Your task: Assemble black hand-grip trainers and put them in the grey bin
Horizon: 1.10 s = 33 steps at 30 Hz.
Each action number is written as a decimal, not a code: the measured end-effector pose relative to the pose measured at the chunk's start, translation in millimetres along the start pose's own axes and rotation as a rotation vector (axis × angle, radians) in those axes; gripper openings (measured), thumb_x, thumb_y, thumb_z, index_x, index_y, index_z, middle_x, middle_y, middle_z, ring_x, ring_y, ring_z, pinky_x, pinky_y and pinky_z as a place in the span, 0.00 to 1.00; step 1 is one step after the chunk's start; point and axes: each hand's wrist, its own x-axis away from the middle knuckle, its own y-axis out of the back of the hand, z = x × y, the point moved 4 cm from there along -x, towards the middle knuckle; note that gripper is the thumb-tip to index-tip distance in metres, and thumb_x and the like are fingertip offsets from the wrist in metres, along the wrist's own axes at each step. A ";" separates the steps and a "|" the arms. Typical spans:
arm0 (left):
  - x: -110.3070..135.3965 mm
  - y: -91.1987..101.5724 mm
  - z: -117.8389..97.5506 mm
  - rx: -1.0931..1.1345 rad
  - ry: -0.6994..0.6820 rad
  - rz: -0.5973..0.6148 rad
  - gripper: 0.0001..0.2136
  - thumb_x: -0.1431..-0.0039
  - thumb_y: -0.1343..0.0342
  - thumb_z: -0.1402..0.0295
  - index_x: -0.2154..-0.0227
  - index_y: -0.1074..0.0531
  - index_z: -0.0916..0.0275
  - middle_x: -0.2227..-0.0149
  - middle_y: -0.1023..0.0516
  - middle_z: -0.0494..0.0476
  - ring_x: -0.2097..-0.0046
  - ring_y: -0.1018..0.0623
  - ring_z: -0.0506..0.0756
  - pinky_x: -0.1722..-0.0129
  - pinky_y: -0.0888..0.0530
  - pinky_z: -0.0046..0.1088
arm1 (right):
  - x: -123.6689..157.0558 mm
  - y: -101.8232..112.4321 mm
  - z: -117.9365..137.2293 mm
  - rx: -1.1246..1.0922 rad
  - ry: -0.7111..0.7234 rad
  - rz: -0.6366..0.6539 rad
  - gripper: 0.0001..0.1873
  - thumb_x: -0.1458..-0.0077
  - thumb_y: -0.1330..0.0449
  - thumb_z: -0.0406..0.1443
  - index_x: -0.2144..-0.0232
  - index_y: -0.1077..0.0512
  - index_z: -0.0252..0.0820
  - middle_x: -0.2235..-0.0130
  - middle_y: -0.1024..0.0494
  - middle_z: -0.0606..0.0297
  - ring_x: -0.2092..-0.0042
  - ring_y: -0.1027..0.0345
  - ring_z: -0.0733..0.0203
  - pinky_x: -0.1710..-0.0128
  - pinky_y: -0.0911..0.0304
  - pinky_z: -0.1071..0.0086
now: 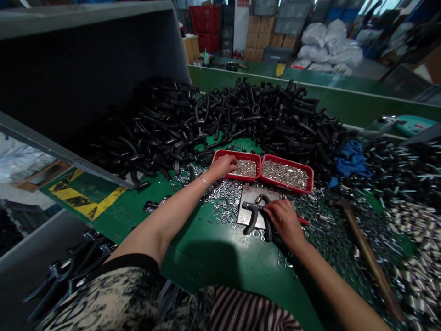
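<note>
My left hand [222,167] dips into the left red tray [258,176], its fingers bent together at the small silvery metal pieces [245,168]. Whether a piece is between the fingertips I cannot make out. With thumb and fingers closed, my right hand [284,219] grips a black curved handle [254,216] with a metal fitting at its top. That handle rests over a flat steel plate [243,219], with another black curved part beside it. The right red tray [313,181], full of small metal pins [284,174], stands behind my right hand.
Black handles [255,105] are heaped across the back. Metal rings [227,202] lie scattered left of the plate. To the right are a wooden-handled hammer [370,257], a blue cloth [352,158] and piled metal sleeves [416,266]. A grey bin wall [69,149] borders the left.
</note>
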 end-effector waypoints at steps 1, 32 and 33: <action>-0.6 -0.4 0.3 -0.001 0.005 0.002 0.08 0.44 0.39 0.71 0.61 0.22 0.63 0.59 0.19 0.58 0.58 0.22 0.55 0.54 0.28 0.28 | -0.8 -0.7 0.9 0.026 0.013 0.014 0.11 0.33 0.47 0.39 0.63 0.26 0.43 0.62 0.22 0.57 0.58 0.32 0.51 0.53 0.36 0.55; 124.5 -58.6 -127.9 -0.233 -0.286 0.022 0.09 0.32 0.47 0.65 0.62 0.23 0.62 0.61 0.22 0.59 0.55 0.25 0.59 0.51 0.34 0.41 | 85.5 78.0 -82.9 0.078 -0.231 -0.029 0.16 0.34 0.50 0.42 0.52 0.26 0.45 0.55 0.21 0.54 0.53 0.28 0.49 0.49 0.34 0.53; 123.4 -59.4 -128.9 -0.264 -0.297 0.018 0.10 0.32 0.48 0.65 0.62 0.23 0.62 0.62 0.22 0.60 0.55 0.26 0.59 0.52 0.34 0.41 | 95.0 88.5 -92.7 0.110 -0.245 -0.038 0.16 0.34 0.49 0.42 0.52 0.26 0.45 0.55 0.21 0.53 0.52 0.28 0.48 0.49 0.35 0.54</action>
